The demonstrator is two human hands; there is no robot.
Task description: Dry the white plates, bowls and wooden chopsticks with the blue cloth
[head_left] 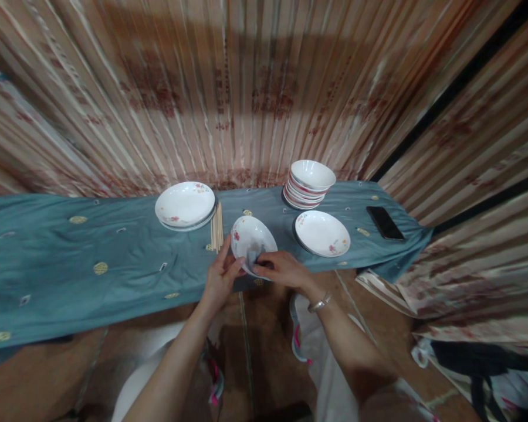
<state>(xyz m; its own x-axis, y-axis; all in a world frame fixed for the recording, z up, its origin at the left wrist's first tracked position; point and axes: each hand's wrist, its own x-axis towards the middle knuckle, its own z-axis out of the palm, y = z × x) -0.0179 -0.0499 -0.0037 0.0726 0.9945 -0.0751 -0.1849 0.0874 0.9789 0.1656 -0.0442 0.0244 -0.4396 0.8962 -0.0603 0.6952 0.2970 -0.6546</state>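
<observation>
Your left hand (pixel 220 278) grips one dish (pixel 249 231) by its rim, tilted at the table's (pixel 127 252) near edge; your right hand's (pixel 288 269) fingers curl on one grey cloth (pixel 254 252) inside it. Leftward: one bunch of chopsticks (pixel 217 227), uncountable, and one plate stack (pixel 185 203). Rightward: one shallow-dish stack (pixel 322 232), one bowl stack (pixel 312 176) behind, one phone (pixel 385 223).

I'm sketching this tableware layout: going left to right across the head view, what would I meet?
Stacked floral plates → chopsticks → tilted floral dish → black smartphone. Left out: the bowl stack and the floral plates below it, which overlap left to right.
</observation>
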